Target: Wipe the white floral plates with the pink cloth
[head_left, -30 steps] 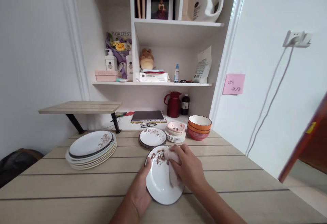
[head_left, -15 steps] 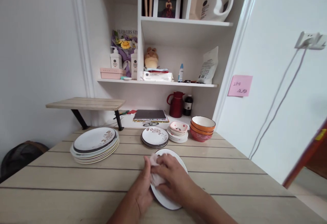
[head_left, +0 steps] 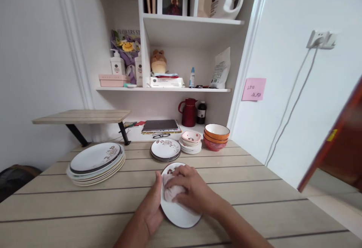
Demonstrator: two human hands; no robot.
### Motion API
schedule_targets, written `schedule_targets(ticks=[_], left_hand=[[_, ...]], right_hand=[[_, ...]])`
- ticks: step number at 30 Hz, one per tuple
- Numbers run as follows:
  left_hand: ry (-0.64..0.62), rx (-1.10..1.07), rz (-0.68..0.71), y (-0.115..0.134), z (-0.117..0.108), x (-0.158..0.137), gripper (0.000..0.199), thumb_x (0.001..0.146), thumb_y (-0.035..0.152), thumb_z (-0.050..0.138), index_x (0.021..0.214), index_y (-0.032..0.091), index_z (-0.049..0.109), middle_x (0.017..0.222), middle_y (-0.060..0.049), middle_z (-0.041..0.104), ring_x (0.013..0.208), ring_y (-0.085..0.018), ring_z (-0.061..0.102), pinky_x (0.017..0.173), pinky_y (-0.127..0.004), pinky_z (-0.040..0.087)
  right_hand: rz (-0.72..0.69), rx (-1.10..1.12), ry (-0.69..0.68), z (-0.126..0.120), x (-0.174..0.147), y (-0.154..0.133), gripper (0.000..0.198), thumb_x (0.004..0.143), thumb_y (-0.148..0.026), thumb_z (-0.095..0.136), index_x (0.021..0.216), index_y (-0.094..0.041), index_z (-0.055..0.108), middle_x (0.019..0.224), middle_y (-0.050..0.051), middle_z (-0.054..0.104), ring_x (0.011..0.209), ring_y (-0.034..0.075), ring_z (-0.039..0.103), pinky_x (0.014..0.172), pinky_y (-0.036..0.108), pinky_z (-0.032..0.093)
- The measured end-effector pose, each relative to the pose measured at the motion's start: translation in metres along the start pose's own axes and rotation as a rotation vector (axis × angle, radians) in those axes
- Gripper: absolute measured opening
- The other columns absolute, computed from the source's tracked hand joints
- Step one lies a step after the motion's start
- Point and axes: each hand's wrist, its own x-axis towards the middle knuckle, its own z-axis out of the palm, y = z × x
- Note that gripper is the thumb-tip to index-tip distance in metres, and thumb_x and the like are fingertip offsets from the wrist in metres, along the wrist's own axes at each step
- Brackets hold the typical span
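Observation:
A white plate (head_left: 182,216) with a dark rim and a brown floral print near its top is held tilted above the table. My left hand (head_left: 155,202) grips its left edge, thumb up along the rim and the other fingers hidden beneath. In my right hand (head_left: 192,187) is a crumpled pale cloth (head_left: 172,192), pressed against the plate's face with the fingers curled over it. Beyond the plate sits a short stack of similar floral plates (head_left: 165,148).
Large plates (head_left: 96,157) are stacked at left, near a small raised shelf (head_left: 82,116). Small white dishes (head_left: 190,146) and orange and red bowls (head_left: 217,136) stand at the back right. Behind them are a closed laptop (head_left: 160,125), glasses (head_left: 161,136) and a red jug (head_left: 189,113).
My right hand has shifted the cloth over the plate's face, and more of the plate's floral print shows. The whole view has swung slightly right.

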Motion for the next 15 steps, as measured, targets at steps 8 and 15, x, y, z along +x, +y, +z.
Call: schedule_targets(ticks=[8,15], left_hand=[[0.165,0.082,0.141,0.001,0.004,-0.003,0.065,0.081,0.038,0.062,0.139,0.018,0.04,0.115,-0.017,0.066,0.102,-0.029,0.065,0.097,-0.044,0.043],[0.247,0.011,0.286,0.01,-0.009,-0.002,0.067,0.081,0.035,0.063,0.141,0.019,0.036,0.119,-0.017,0.064,0.104,-0.029,0.064,0.096,-0.046,0.043]], right_hand=[[0.196,-0.328,0.225,-0.009,0.003,0.021,0.034,0.077,-0.027,0.067,0.109,-0.036,0.064,0.107,0.003,0.055,0.1,0.023,0.047,0.088,0.038,0.03],[0.13,-0.381,-0.045,-0.006,-0.012,0.018,0.027,0.069,-0.016,0.063,0.093,-0.027,0.065,0.095,0.003,0.057,0.088,0.02,0.051,0.079,0.033,0.033]])
